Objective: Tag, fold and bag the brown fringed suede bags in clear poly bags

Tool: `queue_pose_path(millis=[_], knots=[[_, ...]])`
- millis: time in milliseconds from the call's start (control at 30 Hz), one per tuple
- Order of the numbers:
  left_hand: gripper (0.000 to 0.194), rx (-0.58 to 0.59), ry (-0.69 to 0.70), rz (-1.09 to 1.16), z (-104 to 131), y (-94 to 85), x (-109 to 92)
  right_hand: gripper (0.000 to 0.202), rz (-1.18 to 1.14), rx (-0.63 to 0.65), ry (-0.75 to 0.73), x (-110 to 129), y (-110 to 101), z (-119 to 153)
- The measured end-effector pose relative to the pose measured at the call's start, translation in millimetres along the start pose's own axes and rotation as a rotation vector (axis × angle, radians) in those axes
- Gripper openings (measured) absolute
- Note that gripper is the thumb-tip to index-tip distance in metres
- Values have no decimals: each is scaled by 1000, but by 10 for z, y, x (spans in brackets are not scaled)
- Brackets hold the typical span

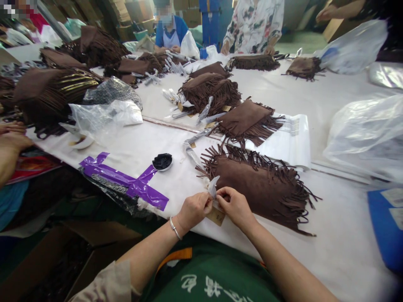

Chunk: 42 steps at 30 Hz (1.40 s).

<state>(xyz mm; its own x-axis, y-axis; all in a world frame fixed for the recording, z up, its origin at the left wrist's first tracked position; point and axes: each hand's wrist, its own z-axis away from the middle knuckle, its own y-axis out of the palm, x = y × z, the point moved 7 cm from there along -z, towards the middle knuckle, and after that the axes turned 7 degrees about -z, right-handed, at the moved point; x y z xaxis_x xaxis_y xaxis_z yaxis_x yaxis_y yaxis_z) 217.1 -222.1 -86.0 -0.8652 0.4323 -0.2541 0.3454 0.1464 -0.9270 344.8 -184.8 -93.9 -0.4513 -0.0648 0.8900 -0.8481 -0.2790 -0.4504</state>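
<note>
A brown fringed bag [256, 184] lies on the white table in front of me, its fringe pointing away and to the right. At its near left corner my left hand [197, 208] and my right hand [233, 205] meet, both with fingers pinched. Between them is a piece of whitish wrapping [213, 187], which both hands grip. A tan tag [215, 216] hangs just below the fingers. Plastic-wrapped hardware [192, 154] extends from the bag's left end. A small white dish of black pieces [162, 161] stands to the left.
More fringed bags [248, 119] lie beyond, with piles [47, 94] at the left. Purple tape [126, 180] runs along the table edge. Clear plastic bags [371, 134] and a blue object [385, 226] are at the right. Other people stand across the table; someone's hand [12, 144] shows at far left.
</note>
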Motion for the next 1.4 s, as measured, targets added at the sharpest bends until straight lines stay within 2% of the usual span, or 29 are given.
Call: queue_pose_path(millis=[167,300,467,567,700,800,867,967,1000,1067,1167,1267,1400], knots=[[16,25,50,-33,41,20,-45,7,172,-52,-11,-10,57,37],[18,47,5,-41,39,44,-26,8,316,-58,-15,-35,118,50],[10,108,-181,139,17,-63,21,12,429,-76,-60,69,94,58],[26,103,-296,238,50,-85,106,9,510,-109,-104,159,81,71],[23,-30,-206,278,10,63,210,11,557,-64,-134,70,189,5],[22,-61,-133,274,-50,167,236,9,565,-24,-104,-38,226,-19],[21,-25,-120,260,-74,158,212,6,464,-26,-104,-19,187,20],[25,12,-143,266,-72,1,133,11,23,-58,-67,70,41,135],[27,10,-148,287,-67,-68,99,12,-160,-75,-15,65,-7,176],[26,24,-148,379,-54,-158,36,13,-367,-65,88,23,-31,244],[21,39,-176,591,-9,-155,9,26,-607,54,273,-102,127,321],[19,-6,-290,768,74,-76,81,36,-837,171,411,-136,343,375],[21,-4,-383,928,152,-2,137,37,-1117,182,520,-81,491,377]])
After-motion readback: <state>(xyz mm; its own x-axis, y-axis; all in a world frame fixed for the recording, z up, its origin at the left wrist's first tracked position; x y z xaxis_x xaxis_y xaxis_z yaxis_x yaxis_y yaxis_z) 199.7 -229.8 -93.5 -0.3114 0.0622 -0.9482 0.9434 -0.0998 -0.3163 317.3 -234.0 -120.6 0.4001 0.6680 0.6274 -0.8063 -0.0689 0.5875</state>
